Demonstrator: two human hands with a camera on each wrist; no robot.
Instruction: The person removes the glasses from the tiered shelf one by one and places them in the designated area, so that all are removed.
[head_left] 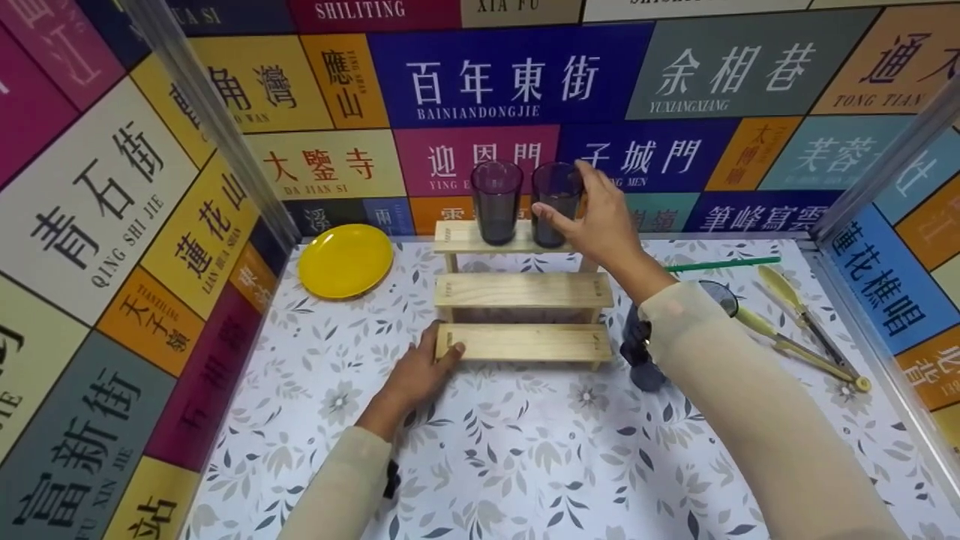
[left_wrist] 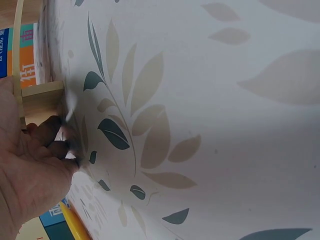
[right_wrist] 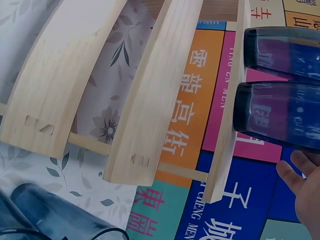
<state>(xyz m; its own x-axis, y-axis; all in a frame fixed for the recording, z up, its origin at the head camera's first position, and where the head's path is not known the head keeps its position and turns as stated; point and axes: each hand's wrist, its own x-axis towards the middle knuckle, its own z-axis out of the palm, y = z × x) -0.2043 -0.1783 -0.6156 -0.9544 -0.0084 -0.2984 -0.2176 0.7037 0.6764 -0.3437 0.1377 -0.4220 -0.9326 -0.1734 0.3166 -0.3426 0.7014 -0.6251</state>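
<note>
A three-tier wooden stand stands in the middle of the table. On its top step are two dark tinted drinking glasses, upright side by side: a left glass and a right glass. My right hand holds the right glass from its right side, thumb across the front and fingers near the rim. In the right wrist view, its fingertips are at that glass's side. My left hand grips the left end of the lowest step, thumb on top; the left wrist view shows the other fingers down beside the stand's leg.
A yellow plate lies at the back left. Right of the stand, partly under my right sleeve, are more dark glassware, a green stick and yellow-handled tongs. Walls with printed signs enclose the table's back and sides.
</note>
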